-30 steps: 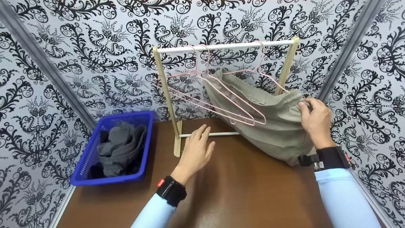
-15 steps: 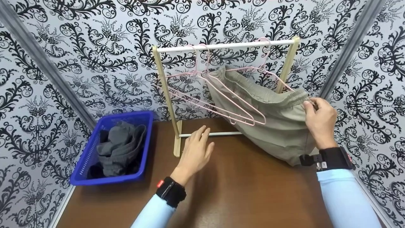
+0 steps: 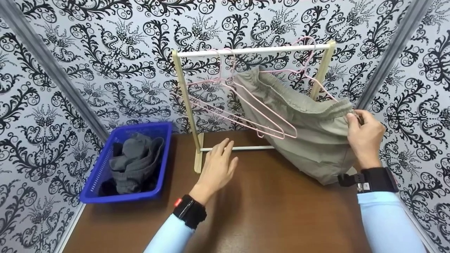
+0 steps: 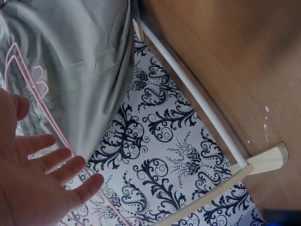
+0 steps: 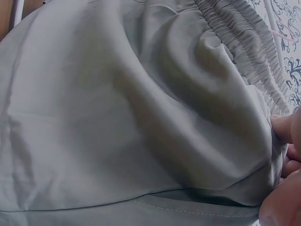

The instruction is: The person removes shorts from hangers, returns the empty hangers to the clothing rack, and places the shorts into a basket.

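Olive-grey elastic-waist shorts (image 3: pixel 309 133) hang from a pink hanger (image 3: pixel 305 70) on the right part of the rack's white rail. My right hand (image 3: pixel 367 137) pinches the right end of the waistband between thumb and fingers. In the right wrist view the gathered waistband (image 5: pixel 244 42) and the thumb (image 5: pixel 282 127) on the cloth show. My left hand (image 3: pixel 216 168) is held over the table with its fingers spread and nothing in it. Two more pink hangers (image 3: pixel 253 105) hang without clothes on the left part of the rail, overlapping the shorts in the head view.
The small wooden rack (image 3: pixel 186 105) stands at the back of the brown table (image 3: pixel 274 211), with a white lower bar (image 3: pixel 251 148). At the left is a blue basket (image 3: pixel 121 198) with dark grey clothes (image 3: pixel 135 161) in it. Patterned walls (image 3: pixel 140 52) enclose the back and sides.
My right hand has moved right, drawing the shorts with it. Their hanger has slid right along the rail, its hook now turned and higher over the bar. My left hand has hardly moved.
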### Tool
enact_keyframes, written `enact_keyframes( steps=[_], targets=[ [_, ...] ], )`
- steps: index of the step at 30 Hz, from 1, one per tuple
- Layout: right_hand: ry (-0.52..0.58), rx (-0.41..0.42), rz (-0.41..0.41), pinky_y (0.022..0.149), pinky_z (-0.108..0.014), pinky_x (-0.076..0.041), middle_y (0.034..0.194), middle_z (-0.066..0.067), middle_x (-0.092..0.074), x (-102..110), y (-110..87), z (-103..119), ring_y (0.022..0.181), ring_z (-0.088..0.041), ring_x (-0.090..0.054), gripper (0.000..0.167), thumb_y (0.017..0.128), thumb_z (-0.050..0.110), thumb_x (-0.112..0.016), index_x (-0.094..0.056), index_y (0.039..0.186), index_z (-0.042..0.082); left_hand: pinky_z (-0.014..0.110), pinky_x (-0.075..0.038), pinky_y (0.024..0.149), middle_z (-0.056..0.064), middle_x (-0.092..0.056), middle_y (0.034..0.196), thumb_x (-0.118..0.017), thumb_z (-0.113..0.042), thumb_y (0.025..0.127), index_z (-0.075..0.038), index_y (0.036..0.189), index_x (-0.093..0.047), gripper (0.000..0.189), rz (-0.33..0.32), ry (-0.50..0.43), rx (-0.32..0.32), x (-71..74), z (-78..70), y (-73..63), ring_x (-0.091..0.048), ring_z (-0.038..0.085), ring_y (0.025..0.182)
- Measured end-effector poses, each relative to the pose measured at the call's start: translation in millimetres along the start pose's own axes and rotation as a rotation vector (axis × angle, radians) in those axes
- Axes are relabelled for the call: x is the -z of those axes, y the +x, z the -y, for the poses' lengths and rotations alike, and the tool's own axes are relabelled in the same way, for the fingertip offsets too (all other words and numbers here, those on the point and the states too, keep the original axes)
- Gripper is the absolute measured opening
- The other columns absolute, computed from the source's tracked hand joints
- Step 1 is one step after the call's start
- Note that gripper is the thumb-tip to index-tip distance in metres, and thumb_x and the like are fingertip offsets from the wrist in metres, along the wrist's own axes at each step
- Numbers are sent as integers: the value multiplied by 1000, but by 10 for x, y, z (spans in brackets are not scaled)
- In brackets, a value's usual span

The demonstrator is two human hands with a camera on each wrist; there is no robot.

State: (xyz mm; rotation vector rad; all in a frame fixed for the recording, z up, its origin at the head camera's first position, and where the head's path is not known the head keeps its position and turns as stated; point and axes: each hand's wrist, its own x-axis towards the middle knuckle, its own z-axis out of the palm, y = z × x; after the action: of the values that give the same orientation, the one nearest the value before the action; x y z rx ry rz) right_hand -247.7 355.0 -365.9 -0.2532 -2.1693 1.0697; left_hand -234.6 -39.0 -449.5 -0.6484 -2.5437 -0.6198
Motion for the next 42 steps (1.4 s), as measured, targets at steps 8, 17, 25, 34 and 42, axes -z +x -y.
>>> enact_keyframes(
  steps=[8, 17, 25, 34, 42],
  targets=[
    [14, 56, -92, 68, -5, -41, 110, -27, -73, 3, -73, -118, 73, 17, -48, 26, 101, 12, -64, -70, 116, -8, 57, -41, 109, 19, -47, 155, -58, -26, 104, -1, 150, -49, 53, 8, -6, 11, 4, 7, -3, -48, 38, 138],
    [-25, 45, -29, 63, -5, -39, 108, -26, -72, 13, -158, -208, 70, 14, -47, 27, 103, 14, -63, -69, 117, -7, 56, -41, 109, 19, -48, 154, -59, -25, 103, -1, 150, -49, 54, 8, -8, 14, -8, 16, -10, -49, 37, 138],
    [-35, 97, 18, 60, -5, -38, 104, -29, -72, -33, -252, -332, 68, 15, -45, 25, 102, 12, -64, -69, 116, -8, 56, -43, 106, 19, -48, 154, -58, -27, 103, 0, 151, -47, 57, 1, -5, 15, -3, 25, -34, -48, 37, 138],
    [-38, 150, 37, 79, -16, -39, 115, -31, -70, -97, -396, -443, 92, -34, -67, 28, 98, 5, -64, -69, 124, -5, 56, -44, 105, 20, -48, 153, -62, -25, 101, 2, 150, -47, 57, -15, -10, 16, -18, 42, -71, -49, 38, 136],
    [-37, 174, 71, 77, -15, -38, 115, -29, -71, -113, -519, -513, 89, -28, -62, 31, 96, 6, -66, -70, 125, -2, 54, -44, 105, 19, -49, 153, -59, -26, 102, 0, 150, -47, 56, -18, -1, 16, -10, 51, -100, -48, 37, 136]
  ],
)
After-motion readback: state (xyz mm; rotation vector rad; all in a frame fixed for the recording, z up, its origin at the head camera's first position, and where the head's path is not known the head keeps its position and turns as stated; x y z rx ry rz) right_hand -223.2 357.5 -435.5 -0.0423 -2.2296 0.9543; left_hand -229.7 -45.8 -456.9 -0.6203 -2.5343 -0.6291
